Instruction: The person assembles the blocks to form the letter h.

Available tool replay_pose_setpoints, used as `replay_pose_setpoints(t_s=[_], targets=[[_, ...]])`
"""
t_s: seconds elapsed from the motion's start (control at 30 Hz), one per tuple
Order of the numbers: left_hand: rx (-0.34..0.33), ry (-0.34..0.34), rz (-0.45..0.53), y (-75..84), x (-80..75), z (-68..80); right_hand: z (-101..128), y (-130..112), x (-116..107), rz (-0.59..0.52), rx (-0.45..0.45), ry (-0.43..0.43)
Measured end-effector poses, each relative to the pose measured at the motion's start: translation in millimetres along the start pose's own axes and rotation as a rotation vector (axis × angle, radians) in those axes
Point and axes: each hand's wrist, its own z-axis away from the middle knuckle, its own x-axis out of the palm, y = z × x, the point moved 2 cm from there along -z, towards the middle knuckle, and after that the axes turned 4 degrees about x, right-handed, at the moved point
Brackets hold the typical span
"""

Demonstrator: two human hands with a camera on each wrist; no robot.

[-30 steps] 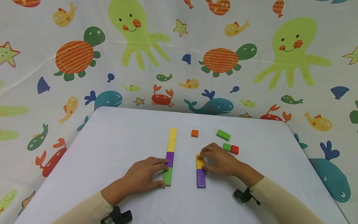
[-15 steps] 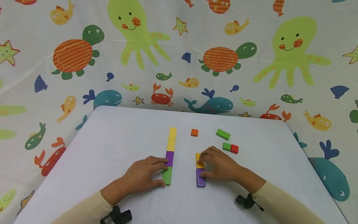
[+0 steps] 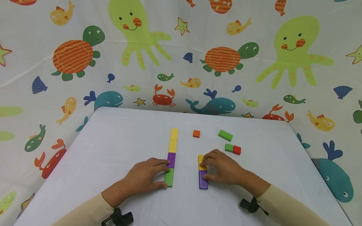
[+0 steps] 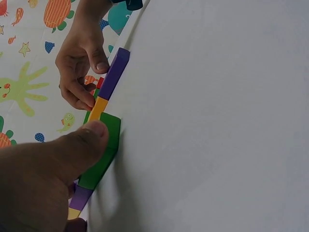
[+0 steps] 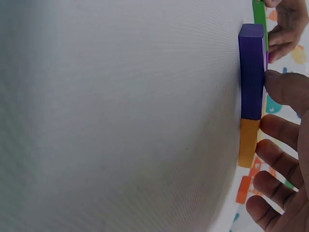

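Note:
In the head view my left hand lies beside a straight row of blocks. Its outstretched fingertips touch the purple block and the green block. Its thumb rests by the green block's near end. Two yellow blocks continue that row away from me. My right hand touches a shorter row: fingertips on the orange-yellow block, thumb against the side of the dark purple block. In the right wrist view these two blocks meet end to end, and the fingers are loosely bent, not wrapped round either one.
An orange cube sits beyond the rows. At the back right lie a long green block and a small green block touching a red block. All are on a white-covered table with a sea-animal cloth behind.
The right hand has slid slightly toward me along its row; its thumb has gone from the orange-yellow block to the dark purple one. The left hand and the blocks look unchanged.

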Motion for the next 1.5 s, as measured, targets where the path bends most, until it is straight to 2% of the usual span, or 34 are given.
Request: replay_pose_setpoints(t_s=[0.3,0.5,0.7,0.87,1.0,1.23,1.5], targets=[[0.016,0.021,-0.001,-0.5,0.5,1.0,2,-1,-1,0.003,-0.018,0.016],[0.011,0.016,0.003,-0.1,2.0,1.4,-1,5,-9,0.028,0.019,0.067],[0.007,0.011,0.006,1.0,1.2,1.9,-9,26,-27,0.03,0.11,0.145],[0.021,0.018,0.003,0.8,0.1,2.0,-14,50,-44,0.011,0.195,0.182],[0.035,0.02,0.001,0.5,-1.4,1.4,-16,70,-52,0.009,0.228,0.199],[0.033,-0.021,0.03,-1.1,-2.2,0.1,-17,92,-60,-0.019,0.271,0.197],[0.047,-0.016,0.036,-1.4,-2.8,-0.6,-20,109,-57,-0.015,0.343,0.156]])
